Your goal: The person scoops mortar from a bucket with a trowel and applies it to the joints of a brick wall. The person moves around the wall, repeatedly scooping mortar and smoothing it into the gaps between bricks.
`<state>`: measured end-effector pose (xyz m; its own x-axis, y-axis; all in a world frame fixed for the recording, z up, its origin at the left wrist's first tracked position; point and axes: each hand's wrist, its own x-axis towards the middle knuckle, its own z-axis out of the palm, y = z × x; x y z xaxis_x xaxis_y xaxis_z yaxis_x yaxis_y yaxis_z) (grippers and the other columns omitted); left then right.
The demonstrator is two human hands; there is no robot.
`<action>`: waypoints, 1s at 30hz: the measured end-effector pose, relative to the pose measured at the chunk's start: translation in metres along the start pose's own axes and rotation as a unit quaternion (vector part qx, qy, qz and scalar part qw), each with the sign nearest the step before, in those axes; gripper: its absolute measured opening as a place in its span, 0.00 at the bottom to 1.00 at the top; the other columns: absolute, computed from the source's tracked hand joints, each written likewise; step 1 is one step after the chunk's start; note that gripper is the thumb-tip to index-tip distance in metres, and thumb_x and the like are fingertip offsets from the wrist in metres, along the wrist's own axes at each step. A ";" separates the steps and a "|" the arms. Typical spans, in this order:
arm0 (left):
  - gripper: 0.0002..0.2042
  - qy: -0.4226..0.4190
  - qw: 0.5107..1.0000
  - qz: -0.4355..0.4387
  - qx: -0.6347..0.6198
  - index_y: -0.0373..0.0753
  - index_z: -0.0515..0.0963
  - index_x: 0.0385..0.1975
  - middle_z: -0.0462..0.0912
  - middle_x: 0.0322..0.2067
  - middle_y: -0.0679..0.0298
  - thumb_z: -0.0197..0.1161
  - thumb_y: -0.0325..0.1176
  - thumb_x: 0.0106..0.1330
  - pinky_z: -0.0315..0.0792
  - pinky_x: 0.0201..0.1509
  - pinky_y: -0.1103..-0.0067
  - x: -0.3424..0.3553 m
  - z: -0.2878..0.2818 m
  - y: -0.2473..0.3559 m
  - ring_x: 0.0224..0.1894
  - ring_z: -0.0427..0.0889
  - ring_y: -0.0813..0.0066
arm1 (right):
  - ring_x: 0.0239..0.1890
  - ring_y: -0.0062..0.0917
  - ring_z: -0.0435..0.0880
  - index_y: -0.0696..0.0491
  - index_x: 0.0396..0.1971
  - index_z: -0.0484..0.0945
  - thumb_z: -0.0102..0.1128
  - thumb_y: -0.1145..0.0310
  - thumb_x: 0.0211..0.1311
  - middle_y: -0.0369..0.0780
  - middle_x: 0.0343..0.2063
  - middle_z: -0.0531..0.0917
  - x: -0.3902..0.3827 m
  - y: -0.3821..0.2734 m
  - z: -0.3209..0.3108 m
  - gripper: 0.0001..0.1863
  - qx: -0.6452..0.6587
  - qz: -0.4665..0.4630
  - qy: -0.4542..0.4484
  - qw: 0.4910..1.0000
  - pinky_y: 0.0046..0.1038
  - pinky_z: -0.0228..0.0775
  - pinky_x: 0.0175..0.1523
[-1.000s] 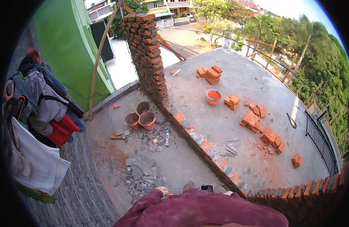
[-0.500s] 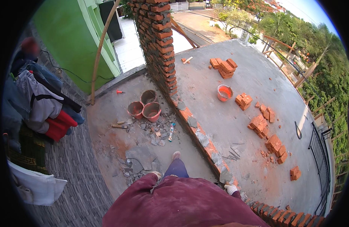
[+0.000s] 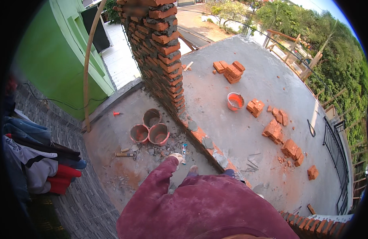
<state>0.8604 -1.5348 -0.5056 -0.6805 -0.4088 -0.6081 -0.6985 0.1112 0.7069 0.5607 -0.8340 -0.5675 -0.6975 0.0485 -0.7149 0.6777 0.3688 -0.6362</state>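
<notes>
My left hand (image 3: 177, 157), in a pale work glove, reaches out low above the rubble-strewn floor. Just right of it lies a slim white-and-blue tube (image 3: 184, 153); from here touch or gap cannot be made out, and the fingers are too small to read. Only a pale sliver of my right hand (image 3: 260, 196) shows past the maroon sleeve, beside the low brick course (image 3: 198, 134) topped with grey mortar patches. Its fingers are hidden. Ahead of my left hand stand three red buckets, the nearest bucket (image 3: 159, 134) stained with mortar.
A tall rough brick wall (image 3: 152, 51) rises ahead. Across the low course are brick stacks (image 3: 234, 72), an orange bucket (image 3: 235, 102) and short metal rods (image 3: 251, 165). A hammer-like tool (image 3: 124, 154) lies left of the buckets. Clothes (image 3: 32, 159) hang at the left.
My left hand has swung forward from beside my leg to the tube. My right hand has slipped mostly behind my body. A foot now shows by the low brick course.
</notes>
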 end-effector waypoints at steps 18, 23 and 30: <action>0.21 -0.008 0.971 -0.214 -0.108 0.34 0.80 0.55 0.86 0.47 0.56 0.64 0.30 0.61 0.77 0.50 0.75 -0.069 0.052 -0.234 0.44 0.85 0.69 | 0.21 0.20 0.72 0.45 0.38 0.76 0.58 0.63 0.63 0.34 0.25 0.76 -0.160 -0.304 0.214 0.05 0.256 0.013 -0.062 0.965 0.26 0.71 0.26; 0.17 0.013 0.947 -0.268 -0.175 0.34 0.81 0.53 0.87 0.43 0.58 0.61 0.28 0.65 0.79 0.37 0.76 -0.065 0.057 -0.239 0.31 0.85 0.73 | 0.22 0.20 0.71 0.47 0.42 0.76 0.60 0.59 0.64 0.35 0.26 0.75 -0.124 -0.389 0.290 0.11 0.201 -0.009 -0.127 0.971 0.26 0.69 0.26; 0.18 -0.025 0.968 -0.235 -0.079 0.33 0.78 0.55 0.86 0.44 0.57 0.59 0.25 0.64 0.78 0.37 0.77 0.016 -0.017 -0.068 0.32 0.84 0.75 | 0.24 0.19 0.72 0.46 0.48 0.76 0.54 0.58 0.68 0.35 0.29 0.76 0.024 -0.476 0.374 0.13 0.109 -0.018 -0.197 0.974 0.24 0.69 0.29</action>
<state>0.9012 -1.5640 -0.5576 -0.3076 -0.3358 -0.8903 -0.8938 -0.2189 0.3914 0.3083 -1.3552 -0.3903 -0.6080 -0.3360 -0.7193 0.7174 0.1554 -0.6791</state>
